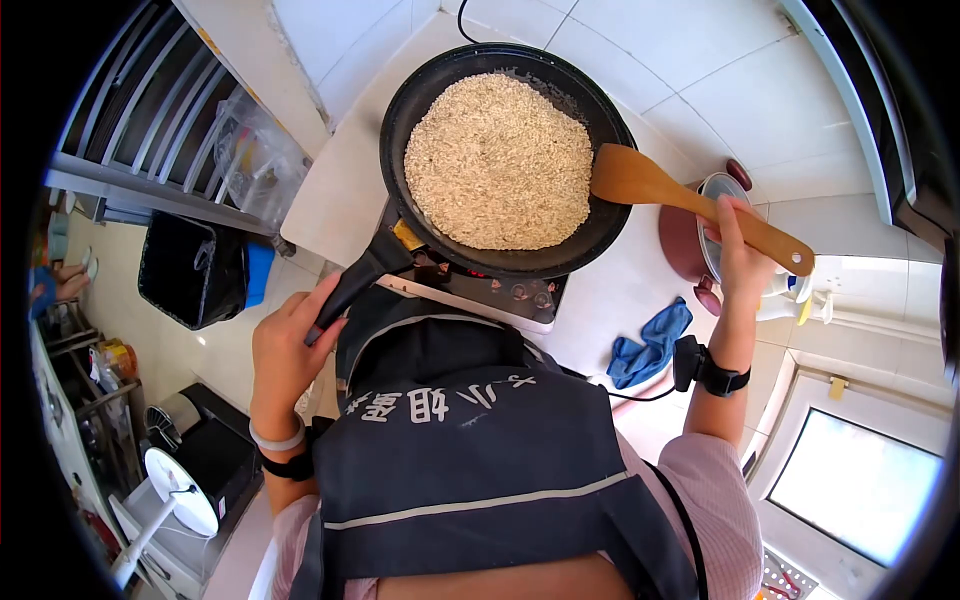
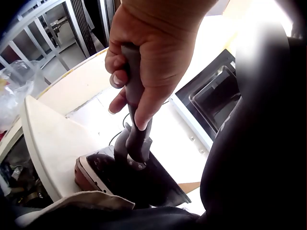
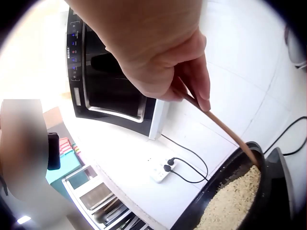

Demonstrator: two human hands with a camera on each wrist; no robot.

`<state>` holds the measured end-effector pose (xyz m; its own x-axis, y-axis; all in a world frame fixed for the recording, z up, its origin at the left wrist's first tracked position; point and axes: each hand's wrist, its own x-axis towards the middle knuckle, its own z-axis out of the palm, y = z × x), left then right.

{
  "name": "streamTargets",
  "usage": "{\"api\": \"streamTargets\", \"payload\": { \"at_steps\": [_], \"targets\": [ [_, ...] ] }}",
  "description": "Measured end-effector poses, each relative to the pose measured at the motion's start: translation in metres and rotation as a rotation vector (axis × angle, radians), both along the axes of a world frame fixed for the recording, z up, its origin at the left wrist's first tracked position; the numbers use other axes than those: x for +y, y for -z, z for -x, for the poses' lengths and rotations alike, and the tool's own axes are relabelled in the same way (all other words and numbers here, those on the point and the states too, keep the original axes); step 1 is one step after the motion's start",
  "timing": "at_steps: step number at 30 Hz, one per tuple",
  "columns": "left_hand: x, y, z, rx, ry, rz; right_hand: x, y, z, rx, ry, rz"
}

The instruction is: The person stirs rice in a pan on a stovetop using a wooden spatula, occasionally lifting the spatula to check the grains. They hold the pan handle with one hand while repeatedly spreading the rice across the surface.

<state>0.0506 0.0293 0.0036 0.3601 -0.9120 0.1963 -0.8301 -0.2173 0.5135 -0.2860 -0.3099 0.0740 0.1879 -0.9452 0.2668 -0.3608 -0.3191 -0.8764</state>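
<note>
A black pan [image 1: 393, 150] full of pale grains [image 1: 498, 165] sits over a cooktop [image 1: 520, 298] in the head view. My left hand [image 1: 292, 345] grips the pan's black handle [image 1: 362, 283]; the left wrist view also has that hand [image 2: 158, 62] curled round the handle [image 2: 135, 91]. My right hand [image 1: 742, 250] holds a wooden spatula [image 1: 650, 182] by its handle, and the blade lies at the pan's right side, beside the grains. In the right wrist view the hand [image 3: 168, 67] pinches the spatula [image 3: 225, 128], whose lower end is inside the pan's rim.
Right of the pan stand a red pot [image 1: 683, 240] with a glass lid and a crumpled blue cloth [image 1: 650, 343]. A black bin [image 1: 190, 270] is on the floor at the left. The right wrist view has a power strip [image 3: 159, 170] with cords and a black oven-like appliance [image 3: 112, 81].
</note>
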Motion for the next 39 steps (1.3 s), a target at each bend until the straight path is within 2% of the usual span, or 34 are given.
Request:
{"api": "streamTargets", "payload": {
  "at_steps": [2,4,6,8,9,11,12,15,16,18,19,22,25,27,29,32,36,39],
  "targets": [
    [0.000,-0.001,0.000,0.046,-0.006,-0.029,-0.012,0.020,-0.004,0.003,0.044,-0.032],
    [0.000,-0.002,0.000,0.056,-0.001,-0.039,-0.041,0.054,-0.031,-0.256,-0.027,-0.190],
    [0.001,-0.003,0.000,0.064,-0.001,-0.049,-0.054,0.062,-0.050,-0.287,-0.012,-0.261],
    [0.001,-0.002,0.002,0.065,0.009,-0.037,-0.068,0.061,-0.094,-0.351,-0.066,-0.438],
    [0.000,-0.001,0.004,0.060,0.011,-0.036,-0.071,0.063,-0.103,-0.356,-0.065,-0.437],
    [-0.001,0.000,0.006,0.068,0.001,-0.029,-0.074,0.064,-0.116,-0.355,-0.257,-0.545],
    [-0.001,0.000,0.005,0.065,-0.003,-0.027,-0.068,0.062,-0.119,-0.358,-0.262,-0.544],
    [-0.002,0.003,0.004,0.009,0.009,0.011,-0.047,0.054,-0.112,-0.134,-0.554,-0.311],
    [-0.002,0.003,0.004,0.002,0.006,0.010,-0.040,0.053,-0.106,-0.129,-0.555,-0.316],
    [-0.001,0.004,0.004,0.000,0.005,0.007,-0.022,0.042,-0.091,0.026,-0.850,-0.043],
    [-0.001,0.005,0.003,-0.006,0.005,0.012,-0.012,0.035,-0.083,0.029,-0.848,-0.045],
    [-0.001,0.007,0.002,-0.007,0.005,0.016,0.020,0.001,-0.062,0.319,-1.018,0.147],
    [-0.001,0.008,0.002,-0.008,0.009,0.020,0.035,-0.022,-0.044,0.346,-1.007,0.246],
    [0.000,0.007,0.002,-0.010,0.013,0.025,0.042,-0.034,-0.034,0.313,-0.841,0.202],
    [0.001,0.007,0.003,-0.002,0.025,0.033,0.052,-0.031,-0.041,0.243,-0.814,0.192],
    [0.005,0.010,0.008,0.013,0.036,0.057,0.063,-0.004,-0.066,0.135,-0.818,0.221],
    [0.011,0.009,0.013,0.046,0.020,0.053,0.054,0.034,-0.085,0.142,-0.571,0.058],
    [0.014,0.007,0.013,0.083,0.019,0.021,0.038,0.043,-0.082,0.166,-0.496,0.120]
  ]
}}
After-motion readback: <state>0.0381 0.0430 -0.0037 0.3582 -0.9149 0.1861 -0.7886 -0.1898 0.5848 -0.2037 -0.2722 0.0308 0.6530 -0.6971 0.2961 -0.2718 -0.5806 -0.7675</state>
